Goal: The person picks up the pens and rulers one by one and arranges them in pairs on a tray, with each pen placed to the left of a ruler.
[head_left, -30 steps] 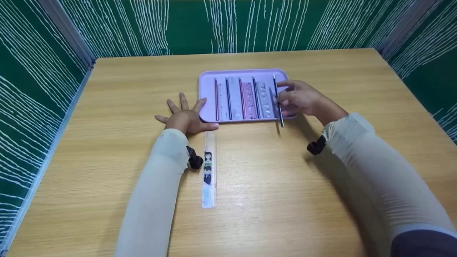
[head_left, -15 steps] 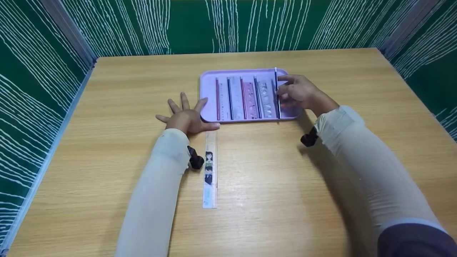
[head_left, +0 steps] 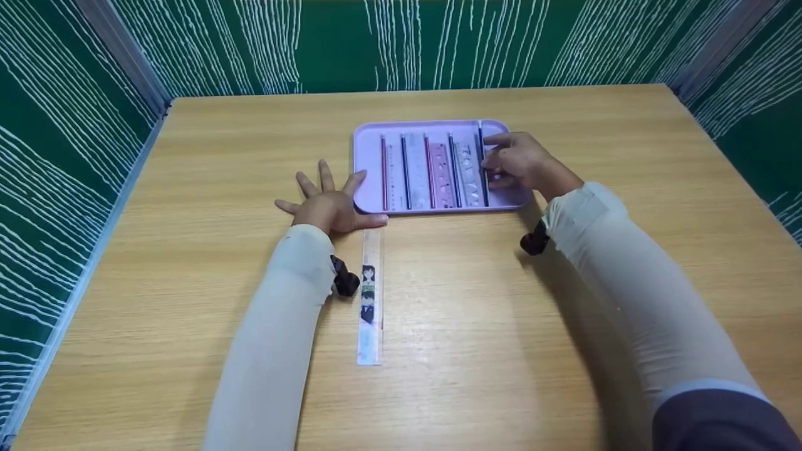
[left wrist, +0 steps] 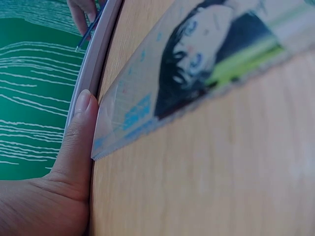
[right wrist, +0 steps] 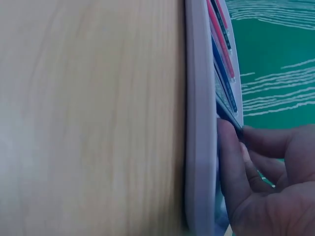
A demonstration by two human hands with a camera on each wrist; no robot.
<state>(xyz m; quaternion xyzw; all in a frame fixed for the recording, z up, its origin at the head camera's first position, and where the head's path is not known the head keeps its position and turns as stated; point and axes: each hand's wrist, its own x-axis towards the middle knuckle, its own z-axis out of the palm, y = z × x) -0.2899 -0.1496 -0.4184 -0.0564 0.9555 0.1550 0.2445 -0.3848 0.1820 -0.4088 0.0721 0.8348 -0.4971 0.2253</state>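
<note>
A lilac tray (head_left: 368,150) holds several pencils and rulers laid in alternating upright rows. My right hand (head_left: 525,161) pinches a dark pencil (head_left: 480,133) at the right end of the row, beside a clear stencil ruler (head_left: 466,175). The right wrist view shows thumb and fingers around that pencil (right wrist: 229,114) just inside the tray wall (right wrist: 201,123). With fingers spread, my left hand (head_left: 332,212) rests against the tray's near left corner. Its thumb (left wrist: 81,120) lies along the tray's side, at the end of a clear ruler with cartoon figures (head_left: 368,307).
Inside the tray are a red pencil (head_left: 384,175), a blue pencil (head_left: 406,175) and a pink stencil ruler (head_left: 442,178). The wooden table (head_left: 476,326) is bordered by green walls (head_left: 351,50) with white streaks.
My right hand has moved left and away from me, bringing the dark pencil from tilted over the tray's near edge to lined up inside the tray. The left hand stays put.
</note>
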